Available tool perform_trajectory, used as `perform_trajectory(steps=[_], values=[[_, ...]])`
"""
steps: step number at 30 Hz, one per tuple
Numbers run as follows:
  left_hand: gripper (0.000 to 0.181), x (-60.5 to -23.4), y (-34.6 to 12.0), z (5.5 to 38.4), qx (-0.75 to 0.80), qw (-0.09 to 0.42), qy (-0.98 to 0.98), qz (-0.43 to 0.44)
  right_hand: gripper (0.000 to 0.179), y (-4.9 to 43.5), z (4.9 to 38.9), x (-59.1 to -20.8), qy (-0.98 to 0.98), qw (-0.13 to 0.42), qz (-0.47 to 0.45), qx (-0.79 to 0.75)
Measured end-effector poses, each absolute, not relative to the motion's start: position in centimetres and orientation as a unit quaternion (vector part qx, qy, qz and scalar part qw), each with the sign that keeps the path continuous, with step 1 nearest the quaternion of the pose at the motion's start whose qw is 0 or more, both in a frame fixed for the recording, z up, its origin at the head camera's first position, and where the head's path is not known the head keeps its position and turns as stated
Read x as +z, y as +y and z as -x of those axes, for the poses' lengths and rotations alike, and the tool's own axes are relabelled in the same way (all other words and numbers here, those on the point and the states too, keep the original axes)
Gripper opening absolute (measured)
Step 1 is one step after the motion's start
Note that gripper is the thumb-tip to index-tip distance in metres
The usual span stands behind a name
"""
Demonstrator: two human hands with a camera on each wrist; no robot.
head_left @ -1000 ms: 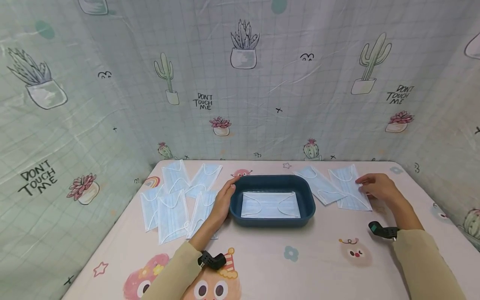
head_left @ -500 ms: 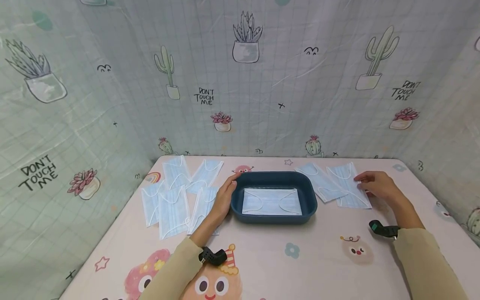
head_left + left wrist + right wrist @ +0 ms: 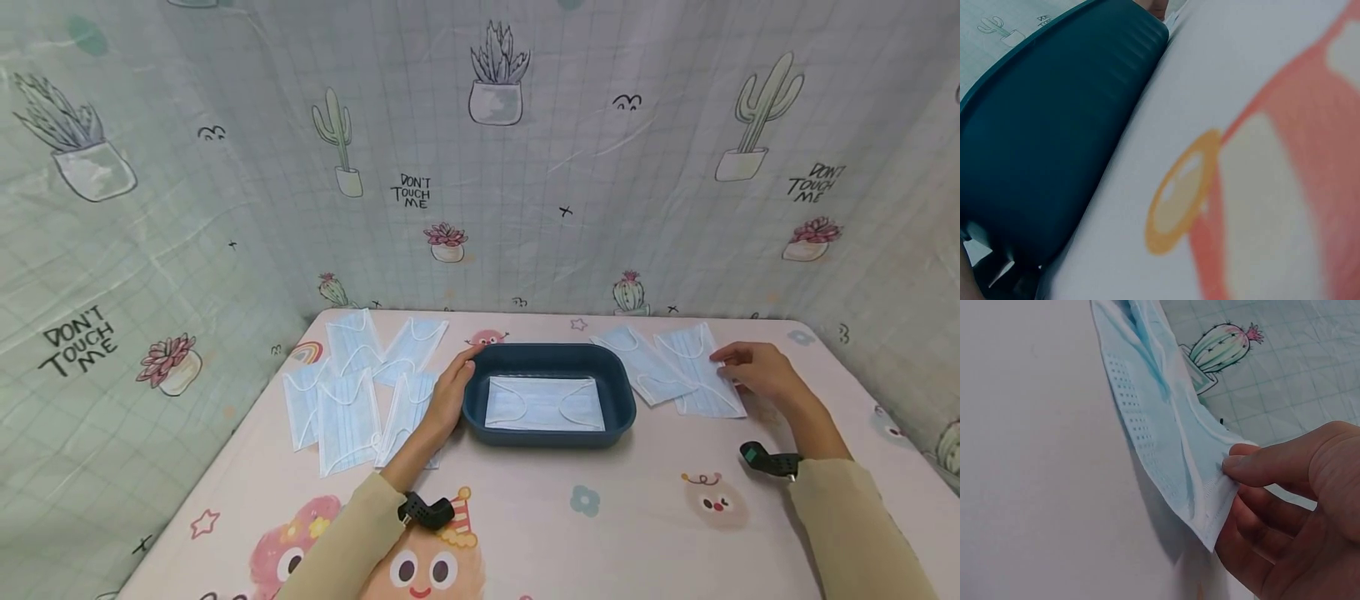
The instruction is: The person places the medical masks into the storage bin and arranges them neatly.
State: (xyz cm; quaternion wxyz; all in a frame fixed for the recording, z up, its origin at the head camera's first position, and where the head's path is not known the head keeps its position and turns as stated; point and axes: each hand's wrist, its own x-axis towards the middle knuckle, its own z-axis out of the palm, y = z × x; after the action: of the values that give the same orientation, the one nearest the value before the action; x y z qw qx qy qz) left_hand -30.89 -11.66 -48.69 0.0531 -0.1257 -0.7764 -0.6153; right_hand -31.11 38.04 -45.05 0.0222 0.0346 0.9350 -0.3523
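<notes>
In the head view a dark blue rectangular box (image 3: 548,437) stands mid-table with a light blue face mask (image 3: 544,404) lying flat inside, ear loops up. My left hand (image 3: 448,392) rests against the box's left side, fingers extended along the wall. The left wrist view is mostly filled by the box's outer wall (image 3: 1054,125). Over on the right, my right hand (image 3: 761,371) pinches the edge of another face mask (image 3: 693,367) between thumb and fingers. The right wrist view shows that mask's corner (image 3: 1210,512) lifted off the table. A further mask (image 3: 637,362) lies beside it, partly overlapping.
Several face masks (image 3: 347,421) lie spread on the left of the table, partly overlapping, some behind my left forearm. The patterned tablecloth (image 3: 585,550) covers the table. A cactus-print curtain (image 3: 495,183) rises behind it and at both sides.
The head view has tilted down slightly, then stayed almost still. Both hands keep their places, the left at the box and the right at the mask's edge.
</notes>
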Motion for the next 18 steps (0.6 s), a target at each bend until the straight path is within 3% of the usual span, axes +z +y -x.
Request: perform_trajectory(steps=[18], values=[[0.044,-48.8,-11.5,31.0,-0.619,0.049,-0.774,0.122,0.038,37.9,30.2,-41.6,0.927,-0.021,-0.005,-0.375]])
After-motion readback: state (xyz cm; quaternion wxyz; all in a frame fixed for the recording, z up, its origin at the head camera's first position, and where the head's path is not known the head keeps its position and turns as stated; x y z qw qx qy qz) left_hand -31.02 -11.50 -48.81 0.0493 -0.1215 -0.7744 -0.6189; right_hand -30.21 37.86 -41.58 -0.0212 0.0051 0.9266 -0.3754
